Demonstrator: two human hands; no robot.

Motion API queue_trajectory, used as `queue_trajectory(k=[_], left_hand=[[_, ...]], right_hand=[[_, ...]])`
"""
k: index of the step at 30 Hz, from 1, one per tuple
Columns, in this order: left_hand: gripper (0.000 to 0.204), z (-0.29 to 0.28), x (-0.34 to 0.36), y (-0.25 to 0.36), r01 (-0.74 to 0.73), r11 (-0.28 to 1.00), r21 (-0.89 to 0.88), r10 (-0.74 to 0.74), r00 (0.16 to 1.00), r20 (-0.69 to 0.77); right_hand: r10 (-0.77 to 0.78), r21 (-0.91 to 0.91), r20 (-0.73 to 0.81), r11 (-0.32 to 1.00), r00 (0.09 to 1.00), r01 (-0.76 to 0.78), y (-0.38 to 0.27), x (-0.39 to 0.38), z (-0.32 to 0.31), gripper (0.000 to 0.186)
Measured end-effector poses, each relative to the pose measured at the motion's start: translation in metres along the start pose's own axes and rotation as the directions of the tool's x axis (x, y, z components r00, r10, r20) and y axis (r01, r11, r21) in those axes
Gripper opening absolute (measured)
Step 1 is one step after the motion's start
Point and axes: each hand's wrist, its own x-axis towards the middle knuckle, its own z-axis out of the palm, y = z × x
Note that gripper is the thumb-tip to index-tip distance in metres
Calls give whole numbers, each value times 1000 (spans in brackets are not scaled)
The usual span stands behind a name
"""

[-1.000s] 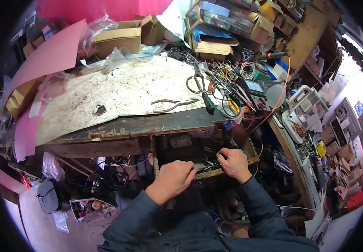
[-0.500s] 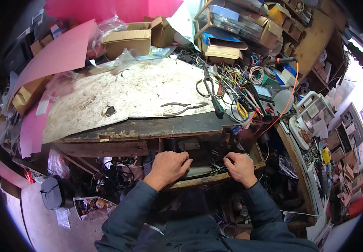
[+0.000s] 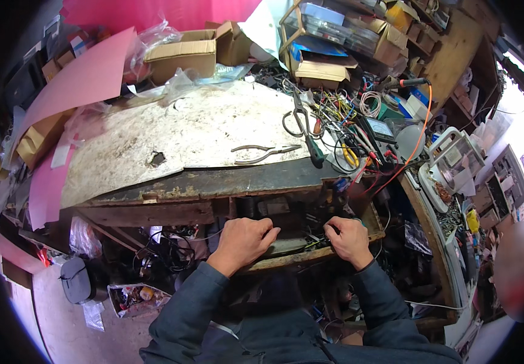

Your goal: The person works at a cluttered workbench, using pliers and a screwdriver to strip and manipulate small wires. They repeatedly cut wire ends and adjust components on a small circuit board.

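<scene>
Far left: pink sheet (image 3: 77, 100) curving over the surface (image 3: 244, 180); below, on the floor (image 3: 40, 309), we log a dark bin (image 3: 77, 282) and a scrap box (image 3: 131, 306). Black cables (image 3: 162, 258) hang in a tangle under the surface.

Above, an open carton (image 3: 180, 65) at the back, with a clear packet (image 3: 225, 73) just beside it. We make out blue lettering on the packet. A stained white sheet (image 3: 183, 139) covers much of the surface.

Centre: the left hand (image 3: 242, 242), back upward, fingers curled, at the front left of the drawer (image 3: 295, 262). The drawer sits open beneath the surface, small dark parts inside. Pliers (image 3: 265, 153) lie splayed on the white sheet above it, snips (image 3: 301, 128) to their right.

The right hand (image 3: 349, 239) is at the drawer's front right, thumb near forefinger. The two hands are well apart; fingertips partly hidden, so we cannot tell whether either is clamped on the wood or holds anything.

Right: jumbled wires (image 3: 330, 104), then a meter (image 3: 380, 128), its dial marks too small for us to read. Soldering iron (image 3: 413, 82) above, orange cord trailing down. Farther right, a clear-walled case (image 3: 463, 171) with a pale label, print illegible to us.
</scene>
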Motion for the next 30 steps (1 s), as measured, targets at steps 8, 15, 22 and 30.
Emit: queue_trajectory(k=[8,15,22,30], left_hand=[[31,-2,1,2,40,998,-56,-39,999,25],[31,-2,0,5,61,998,-16,-60,997,42],[33,-4,3,9,31,999,34,-34,997,67],[33,-3,2,8,31,999,26,-33,997,63]], right_hand=[[-37,-22,-30,999,999,36,3,0,3,23],[-27,52,-43,998,999,29,1,0,-1,21],[-21,93,-60,995,998,26,1,2,-5,18],[-39,100,-83,994,996,47,3,2,-3,17]])
